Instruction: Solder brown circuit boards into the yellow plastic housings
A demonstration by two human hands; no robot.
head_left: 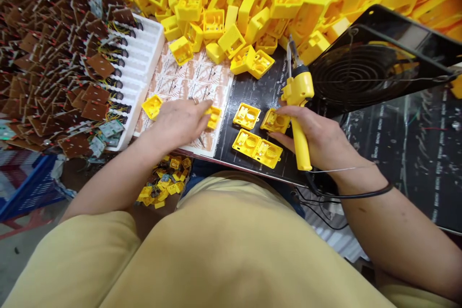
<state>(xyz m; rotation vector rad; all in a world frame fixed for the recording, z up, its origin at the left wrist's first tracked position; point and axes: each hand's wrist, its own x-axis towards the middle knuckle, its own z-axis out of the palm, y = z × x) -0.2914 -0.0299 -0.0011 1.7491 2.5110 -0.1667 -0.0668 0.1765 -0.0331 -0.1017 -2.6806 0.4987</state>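
My right hand [317, 134] is wrapped around a yellow soldering gun [302, 87], its metal tip pointing away from me. A thin wire and a black cord trail from the handle over my wrist. The thumb and fingertips of that hand also touch a small yellow plastic case [272, 120] on the black board. My left hand [186, 120] is closed at the fingertips on another yellow case [214, 118], partly hidden by the fingers. Between the hands lie more open cases [247, 115], with small metal parts inside. One yellow case [152, 107] sits behind my left wrist.
Yellow cases [231, 41] are heaped along the back. At left, brown circuit boards [54, 57] with wires crowd a white foam tray [153, 41]. A black fan [346, 74] stands at right. Below the table edge is a container of yellow parts [166, 185].
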